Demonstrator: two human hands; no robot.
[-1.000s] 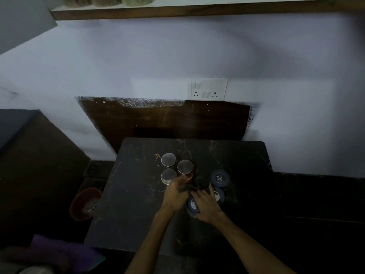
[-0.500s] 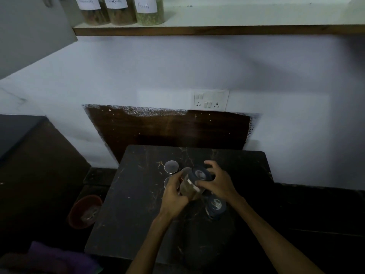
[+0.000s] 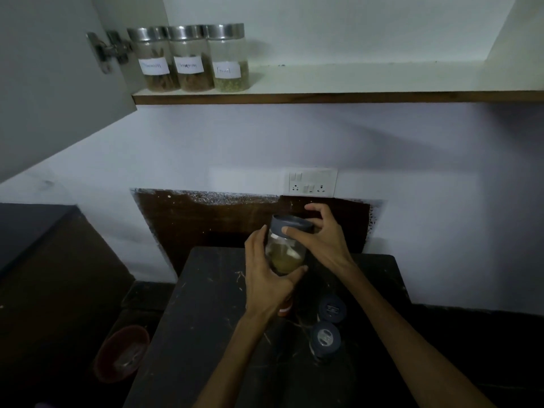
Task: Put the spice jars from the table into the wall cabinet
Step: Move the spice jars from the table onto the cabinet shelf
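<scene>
Both the left hand [image 3: 266,278] and right hand [image 3: 322,241] grip a jar [image 3: 285,248] above the table's [image 3: 206,319] back edge.

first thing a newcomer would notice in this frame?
The jar with a grey lid, held up above the dark table by both hands: left hand round its glass body, right hand on the lid. Next, three labelled steel-lidded jars in a row at the left of the open cabinet shelf.
</scene>
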